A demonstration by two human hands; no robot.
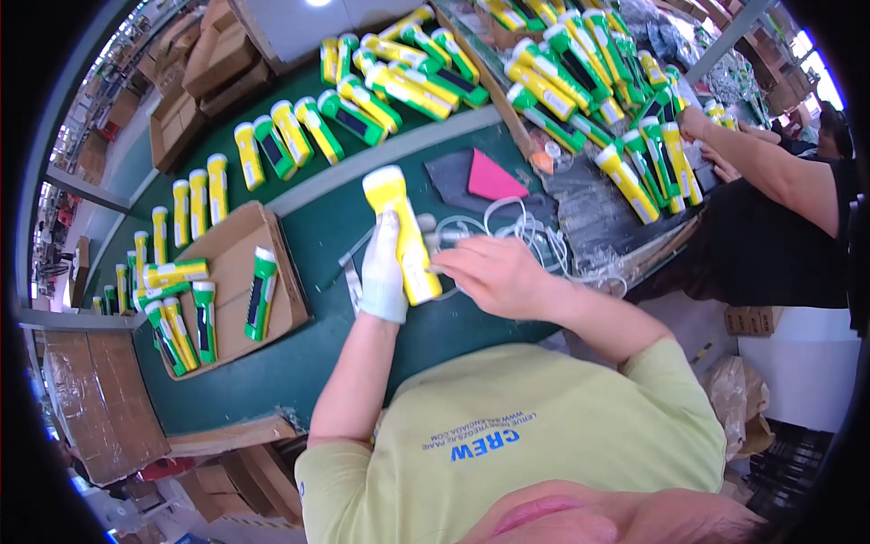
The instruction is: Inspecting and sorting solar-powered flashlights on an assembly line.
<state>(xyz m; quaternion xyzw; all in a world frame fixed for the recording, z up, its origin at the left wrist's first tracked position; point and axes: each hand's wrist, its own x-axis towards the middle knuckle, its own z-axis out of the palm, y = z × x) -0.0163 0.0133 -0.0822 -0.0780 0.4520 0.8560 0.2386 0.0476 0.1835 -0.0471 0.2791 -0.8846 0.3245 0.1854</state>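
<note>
We see a brightly, evenly lit scene under an overhead lamp (pixel 318 3) glaring at the top edge, with soft shadows, strong fisheye bending, a black rim, and blown-out daylight at right.

The torch (pixel 403 231) sits between both hands, over the table (pixel 317 354). A cardboard sheet (pixel 237 272) with torches lies to its left, cables (pixel 526 231) to its right.
</note>
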